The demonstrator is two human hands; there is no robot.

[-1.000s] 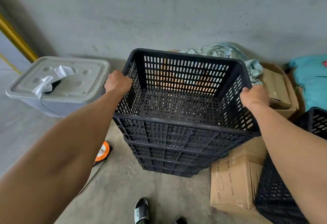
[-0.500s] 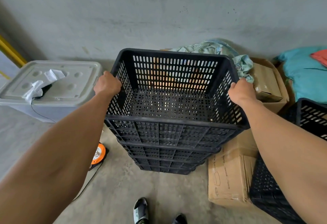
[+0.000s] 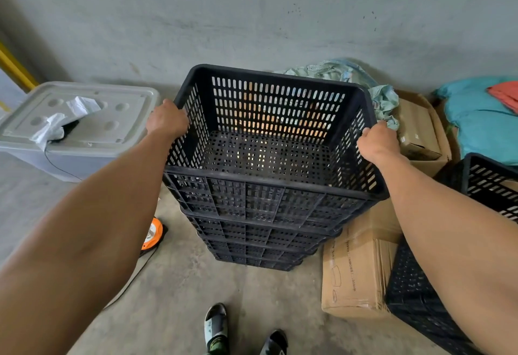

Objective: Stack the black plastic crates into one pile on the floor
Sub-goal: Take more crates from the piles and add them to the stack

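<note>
The fingers of the left hand (image 3: 167, 119) are curled over the left rim of the top crate (image 3: 269, 141), and those of the right hand (image 3: 377, 141) are curled over the right rim; both hands are clamped on that crate, one on each short side, arms stretched forward. The crate sits upright, open side up, nested into the pile of crates (image 3: 258, 231) below it, which stands on the concrete floor (image 3: 173, 293) close to the wall. Several rims show stepped beneath it, so the pile already holds a number of crates.

The step in hand looks like seating this crate on the pile. Its near rim seems level and lined up with the ones under it, though whether it is pressed fully home cannot be told.

Next, the hands likely need to let go of the rims and turn to the right, where another crate (image 3: 490, 183) stands behind a cardboard box (image 3: 356, 273), with one more dark crate (image 3: 414, 298) leaning low beside that box. Either must be lifted clear of the boxes and lowered squarely, corners matched, so it nests rather than jams.
</note>
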